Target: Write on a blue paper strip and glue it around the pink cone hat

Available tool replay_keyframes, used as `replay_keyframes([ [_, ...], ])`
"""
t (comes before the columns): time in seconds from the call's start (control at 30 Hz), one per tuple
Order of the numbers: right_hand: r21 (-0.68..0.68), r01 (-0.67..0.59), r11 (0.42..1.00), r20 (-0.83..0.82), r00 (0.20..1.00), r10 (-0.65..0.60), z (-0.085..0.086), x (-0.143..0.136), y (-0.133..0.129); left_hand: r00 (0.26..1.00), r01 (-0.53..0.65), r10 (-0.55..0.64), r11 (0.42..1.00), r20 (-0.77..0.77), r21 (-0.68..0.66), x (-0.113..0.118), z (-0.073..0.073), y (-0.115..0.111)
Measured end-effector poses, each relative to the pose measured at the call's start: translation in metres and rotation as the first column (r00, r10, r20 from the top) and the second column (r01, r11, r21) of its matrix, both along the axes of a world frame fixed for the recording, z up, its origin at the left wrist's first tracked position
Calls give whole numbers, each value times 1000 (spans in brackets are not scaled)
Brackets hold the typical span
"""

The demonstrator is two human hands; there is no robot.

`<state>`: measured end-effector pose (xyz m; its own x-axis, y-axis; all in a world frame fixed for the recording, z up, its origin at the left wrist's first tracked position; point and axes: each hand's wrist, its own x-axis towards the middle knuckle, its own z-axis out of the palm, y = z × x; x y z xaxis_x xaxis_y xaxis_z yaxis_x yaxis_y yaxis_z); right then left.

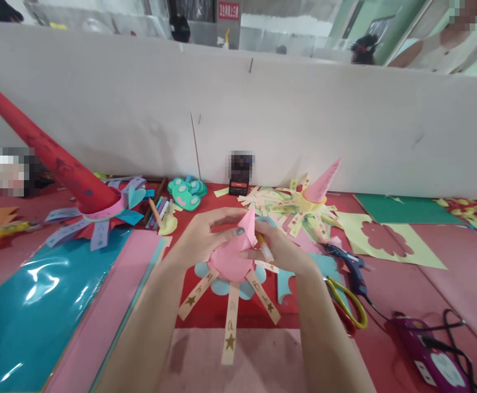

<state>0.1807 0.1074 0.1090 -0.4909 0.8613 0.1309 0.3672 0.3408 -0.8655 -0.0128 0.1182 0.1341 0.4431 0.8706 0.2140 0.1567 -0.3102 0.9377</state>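
Observation:
In the middle of the head view is a pink paper cone (232, 263) on a light blue scalloped paper base (221, 287). Peach paper strips (230, 322) with letters and gold stars fan out from it. My left hand (207, 237) is closed around the cone's left side, its thumb near the pointed tip. At the right side, my right hand (281, 245) touches the cone with its fingers while gripping a gold-coloured marker (265, 248). Part of the fingers on the far side is hidden behind the cone.
To the right lie a glue gun (351, 267), scissors (348, 303) and a purple power strip (430, 352). A second pink cone (323, 183) stands behind among paper strips. A tall red cone (58, 158) leans at left. A phone (239, 177) rests against the white partition (140, 109).

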Motion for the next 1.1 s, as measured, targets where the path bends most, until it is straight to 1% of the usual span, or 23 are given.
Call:
replay_keyframes([
  [0.13, 30, 137, 990, 2, 991, -137, -2, -5, 0, 990, -125, 124, 992, 62, 19, 7, -1, -3],
  [0.2, 72, 234, 970, -4, 972, -234, -3, -9, 1, 981, -186, 182, 981, 67, 48, 12, -2, -5],
  [0.27, 134, 345, 929, 7, 937, -349, -7, -14, 1, 973, -231, 228, 969, 43, 85, 18, -3, -7],
  [0.33, 198, 435, 878, 33, 893, -449, -10, -21, 1, 959, -283, 285, 946, 13, 155, 24, -7, -8],
  [0.43, 273, 525, 806, 102, 817, -567, -15, -33, -2, 931, -342, 363, 910, -50, 232, 32, -15, -7],
  [0.5, 314, 548, 775, 125, 786, -606, -15, -40, -5, 908, -385, 413, 889, -73, 250, 34, -19, -5],
  [0.57, 317, 546, 776, 134, 784, -606, -14, -43, -7, 891, -418, 447, 878, -85, 235, 34, -20, -3],
  [0.67, 248, 491, 835, 113, 841, -529, -9, -39, -8, 888, -441, 457, 878, -55, 186, 29, -20, 0],
  [0.73, 201, 427, 881, 35, 896, -442, -6, -31, -7, 895, -438, 447, 884, -17, 160, 24, -19, 4],
  [0.77, 188, 419, 888, -29, 906, -422, -5, -26, -6, 901, -429, 434, 891, -4, 150, 22, -19, 5],
  [0.9, 47, 418, 907, -170, 898, -405, -1, -4, -1, 943, -333, 330, 937, 48, 105, 14, -20, 12],
  [1.0, -4, 431, 902, -232, 877, -420, -2, 7, 3, 952, -297, 291, 953, 89, 64, 10, -22, 17],
  [1.1, -18, 427, 904, -267, 869, -416, -5, 12, 6, 960, -251, 247, 968, 129, 16, 8, -25, 21],
])
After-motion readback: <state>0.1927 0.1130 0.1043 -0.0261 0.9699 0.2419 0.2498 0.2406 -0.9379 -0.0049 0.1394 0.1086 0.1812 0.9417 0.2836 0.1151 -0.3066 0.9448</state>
